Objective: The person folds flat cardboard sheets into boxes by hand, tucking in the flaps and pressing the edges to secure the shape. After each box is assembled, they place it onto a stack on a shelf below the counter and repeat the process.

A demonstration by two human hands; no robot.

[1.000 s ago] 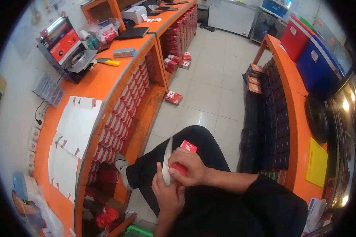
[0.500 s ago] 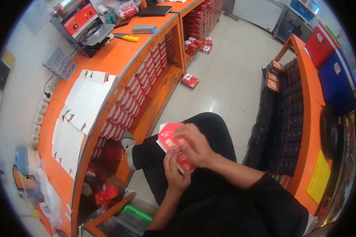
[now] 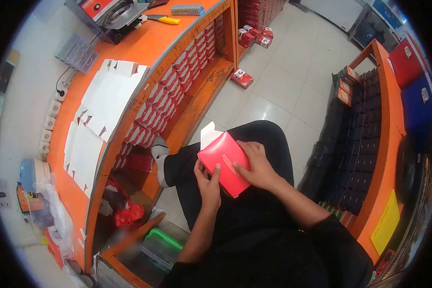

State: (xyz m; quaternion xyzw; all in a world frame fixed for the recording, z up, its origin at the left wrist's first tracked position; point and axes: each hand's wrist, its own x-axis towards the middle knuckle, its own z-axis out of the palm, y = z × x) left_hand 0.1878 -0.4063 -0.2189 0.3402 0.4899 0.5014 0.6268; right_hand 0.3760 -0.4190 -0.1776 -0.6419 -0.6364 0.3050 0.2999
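Note:
A red box (image 3: 225,161) with small pale print on its face is held above my lap, tilted, a white flap (image 3: 210,135) standing out at its upper left end. On its lower left side my left hand (image 3: 208,185) grips it, thumb on the printed face. My right hand (image 3: 257,165) holds the right side, with the thumb near the print and the fingers along the upper edge. Both hands are closed on the box.
Flat white card sheets (image 3: 111,96) lie on the orange counter (image 3: 144,53) at the left, near a yellow-handled knife (image 3: 169,20). Red and white boxes (image 3: 163,103) fill the shelf below. Another red box (image 3: 242,78) lies on the floor. Dark boxes (image 3: 362,144) are stacked at the right.
The red item has turned and now shows as a fuller box with a raised white flap. My right hand has moved from over its face to its right side. The view has shifted.

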